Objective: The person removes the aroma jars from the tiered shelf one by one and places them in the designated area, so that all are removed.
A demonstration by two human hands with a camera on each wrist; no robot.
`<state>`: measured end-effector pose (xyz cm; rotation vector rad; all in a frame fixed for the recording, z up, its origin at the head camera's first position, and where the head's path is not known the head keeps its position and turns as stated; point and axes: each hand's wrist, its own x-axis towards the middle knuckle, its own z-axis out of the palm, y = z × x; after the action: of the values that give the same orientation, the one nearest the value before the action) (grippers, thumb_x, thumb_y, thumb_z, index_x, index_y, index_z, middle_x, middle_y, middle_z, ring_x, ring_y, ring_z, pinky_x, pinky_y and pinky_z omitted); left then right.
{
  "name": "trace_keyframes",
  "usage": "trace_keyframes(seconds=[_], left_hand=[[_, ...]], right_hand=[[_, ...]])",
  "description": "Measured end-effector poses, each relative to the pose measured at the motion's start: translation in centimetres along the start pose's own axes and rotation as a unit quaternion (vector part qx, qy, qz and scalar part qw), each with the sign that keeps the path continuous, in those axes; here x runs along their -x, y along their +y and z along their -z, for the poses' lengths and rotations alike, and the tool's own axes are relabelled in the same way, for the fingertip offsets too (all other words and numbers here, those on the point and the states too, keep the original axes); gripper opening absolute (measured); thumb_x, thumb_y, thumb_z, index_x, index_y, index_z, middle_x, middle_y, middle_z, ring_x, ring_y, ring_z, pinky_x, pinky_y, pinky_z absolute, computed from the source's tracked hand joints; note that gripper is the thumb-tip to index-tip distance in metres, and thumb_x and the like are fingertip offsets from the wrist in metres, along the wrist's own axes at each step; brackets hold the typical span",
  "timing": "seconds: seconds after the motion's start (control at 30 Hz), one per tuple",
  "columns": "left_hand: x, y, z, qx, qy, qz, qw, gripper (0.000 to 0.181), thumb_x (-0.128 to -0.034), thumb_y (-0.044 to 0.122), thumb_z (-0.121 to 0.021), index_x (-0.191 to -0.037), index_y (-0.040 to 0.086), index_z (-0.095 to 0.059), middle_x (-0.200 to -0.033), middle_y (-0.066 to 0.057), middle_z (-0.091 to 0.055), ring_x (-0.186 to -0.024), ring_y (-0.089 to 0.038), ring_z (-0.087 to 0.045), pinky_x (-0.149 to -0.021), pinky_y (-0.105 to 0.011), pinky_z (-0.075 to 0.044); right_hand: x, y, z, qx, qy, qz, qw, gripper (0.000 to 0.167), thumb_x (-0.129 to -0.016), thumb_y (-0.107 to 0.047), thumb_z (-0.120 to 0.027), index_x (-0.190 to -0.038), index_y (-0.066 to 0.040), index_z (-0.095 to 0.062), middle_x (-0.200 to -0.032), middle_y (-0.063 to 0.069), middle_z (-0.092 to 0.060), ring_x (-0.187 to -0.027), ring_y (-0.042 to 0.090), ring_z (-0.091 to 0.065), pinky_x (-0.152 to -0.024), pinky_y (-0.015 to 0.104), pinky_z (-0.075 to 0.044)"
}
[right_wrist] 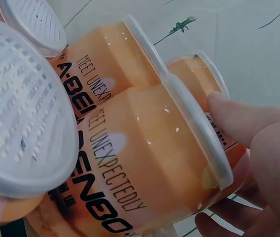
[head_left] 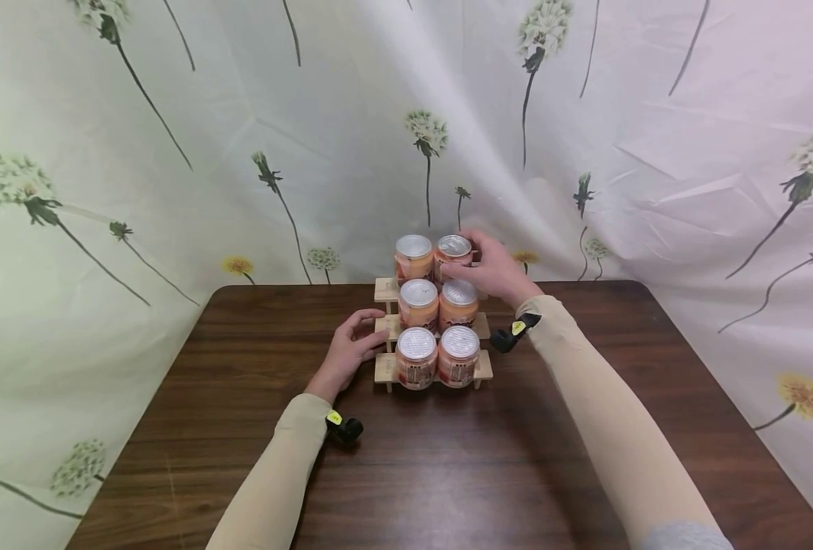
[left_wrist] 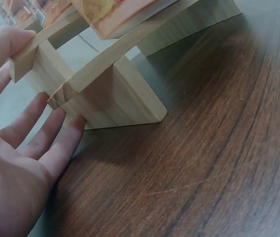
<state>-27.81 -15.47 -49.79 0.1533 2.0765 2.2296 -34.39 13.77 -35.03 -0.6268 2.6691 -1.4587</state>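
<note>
Orange cans with silvery lids stand in pairs on a three-step wooden rack (head_left: 386, 368), two to each step. My right hand (head_left: 492, 267) holds the top right can (head_left: 453, 246), thumb on its near side and fingers behind; in the right wrist view the thumb of that hand (right_wrist: 273, 148) lies against the rear can (right_wrist: 194, 74), beyond a nearer can (right_wrist: 149, 153). On the rack's left side, my left hand (head_left: 348, 347) touches the step ends. The left wrist view has the fingers of that hand (left_wrist: 21, 158) against the rack's wooden side (left_wrist: 105, 98).
The rack stands on a dark brown wooden table (head_left: 241, 397), near its back edge. Behind the table hangs a pale cloth (head_left: 351, 137) printed with dandelions. A black wrist camera is strapped at each sleeve cuff.
</note>
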Motion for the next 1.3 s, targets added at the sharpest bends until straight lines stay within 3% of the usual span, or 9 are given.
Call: trace_keyframes(seconds=[0.43,0.6,1.07,1.3], left_hand=[[-0.2,-0.3,-0.1,0.005,-0.003,0.002,1.0000,0.045,-0.1007,0.013,-0.073,-0.143,0.007,-0.056,-0.140,-0.016,-0.051,-0.111,-0.018,-0.064,-0.093,-0.040,-0.060],[-0.3,-0.6,0.0,-0.001,0.002,-0.001,1.0000,0.044,-0.1007,0.014,-0.073,-0.142,0.009,-0.057,-0.139,-0.016,-0.052,-0.111,-0.019,-0.064,-0.092,-0.038,-0.060],[-0.5,-0.7,0.2,0.005,-0.006,-0.007,0.9999,0.043,-0.1011,0.015,-0.073,-0.141,0.010,-0.057,-0.139,-0.017,-0.053,-0.116,-0.022,-0.064,-0.093,-0.038,-0.060],[-0.4,-0.6,0.2,0.003,-0.006,-0.004,1.0000,0.042,-0.1019,0.014,-0.072,-0.141,0.010,-0.057,-0.138,-0.017,-0.053,-0.116,-0.022,-0.063,-0.093,-0.037,-0.060]], right_hand=[[0.1,0.3,0.1,0.030,0.042,0.013,0.9986,0.064,-0.091,-0.033,-0.084,-0.143,-0.007,-0.057,-0.126,0.011,-0.066,-0.108,0.027,-0.064,-0.086,0.042,-0.055],[0.3,0.4,0.5,0.015,0.064,0.031,0.9973,0.061,-0.091,-0.033,-0.085,-0.141,-0.010,-0.059,-0.123,0.009,-0.067,-0.105,0.025,-0.063,-0.085,0.039,-0.052],[2.0,2.1,4.3,-0.019,0.148,0.034,0.9882,0.057,-0.091,-0.026,-0.084,-0.139,-0.007,-0.061,-0.127,0.013,-0.065,-0.105,0.026,-0.064,-0.082,0.030,-0.052],[3.5,3.6,5.8,-0.025,0.167,-0.001,0.9856,0.062,-0.092,-0.029,-0.083,-0.144,-0.007,-0.057,-0.133,0.014,-0.063,-0.112,0.027,-0.064,-0.082,0.026,-0.053]])
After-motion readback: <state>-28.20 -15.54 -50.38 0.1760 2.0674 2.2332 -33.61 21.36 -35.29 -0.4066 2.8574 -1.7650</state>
